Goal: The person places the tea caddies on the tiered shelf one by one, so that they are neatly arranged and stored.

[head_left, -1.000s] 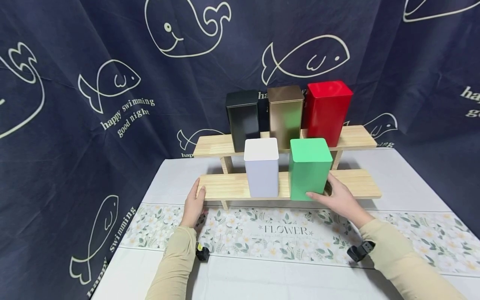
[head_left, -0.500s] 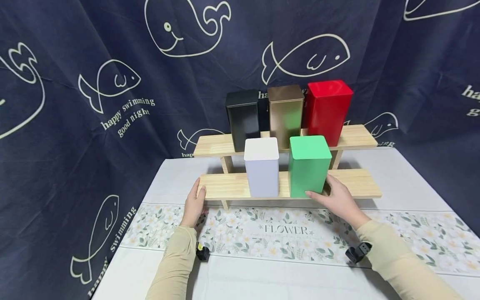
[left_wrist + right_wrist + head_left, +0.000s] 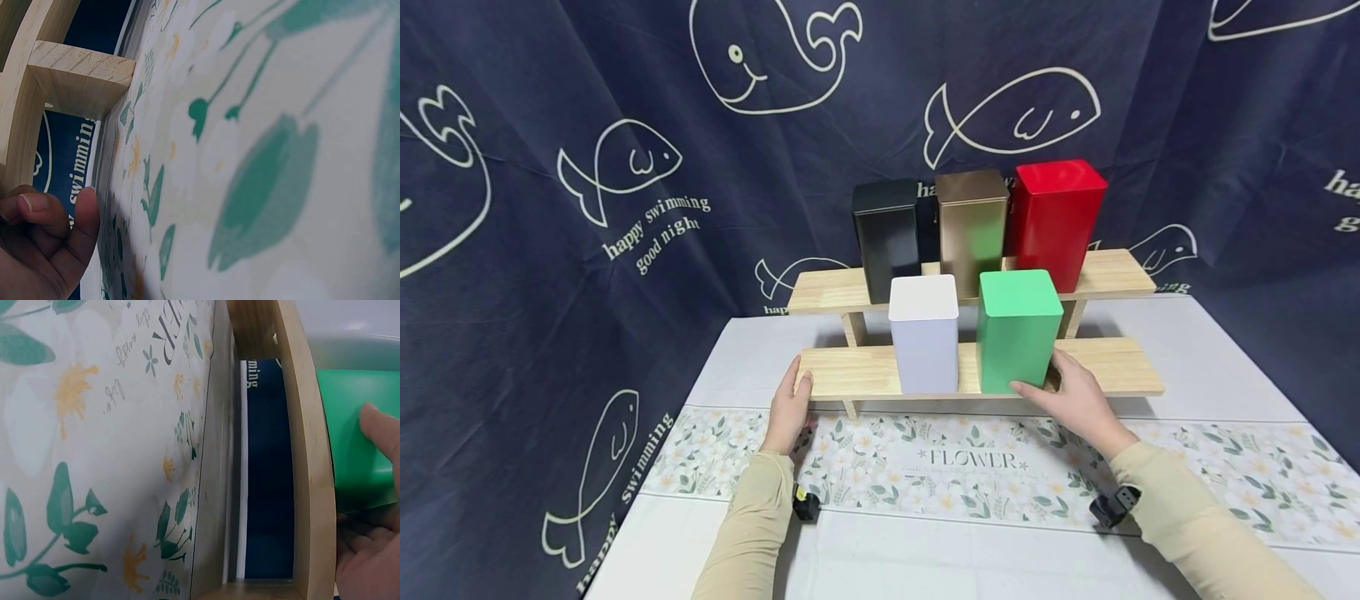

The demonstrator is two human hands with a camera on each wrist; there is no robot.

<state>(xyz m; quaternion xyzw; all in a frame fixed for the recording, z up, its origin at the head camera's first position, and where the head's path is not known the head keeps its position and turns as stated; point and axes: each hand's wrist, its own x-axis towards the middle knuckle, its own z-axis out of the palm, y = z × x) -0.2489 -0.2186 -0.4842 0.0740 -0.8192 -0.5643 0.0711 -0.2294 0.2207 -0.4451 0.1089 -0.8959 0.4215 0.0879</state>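
Note:
My right hand (image 3: 1078, 400) grips the lower right side of a green rectangular canister (image 3: 1017, 333), thumb on its front and the other fingers around the side. The canister stands upright on the lower board of a two-tier wooden shelf (image 3: 850, 372), near the front edge. In the right wrist view, the thumb presses the green canister (image 3: 350, 437) just above the board. My left hand (image 3: 787, 412) holds the left end of that lower board. Curled fingers of the left hand (image 3: 47, 240) show in the left wrist view. To the left of the green canister, apart from it, stands a white canister (image 3: 925, 342).
On the upper board stand a black canister (image 3: 887, 250), a bronze canister (image 3: 972, 237) and a red canister (image 3: 1054, 229). A floral runner (image 3: 880, 475) crosses the white tabletop (image 3: 955, 558) before the shelf. A dark blue curtain (image 3: 865, 150) hangs behind.
The green canister has moved back a little and slightly left on the lower board, with my right hand following it. My left hand has stayed at the board's end.

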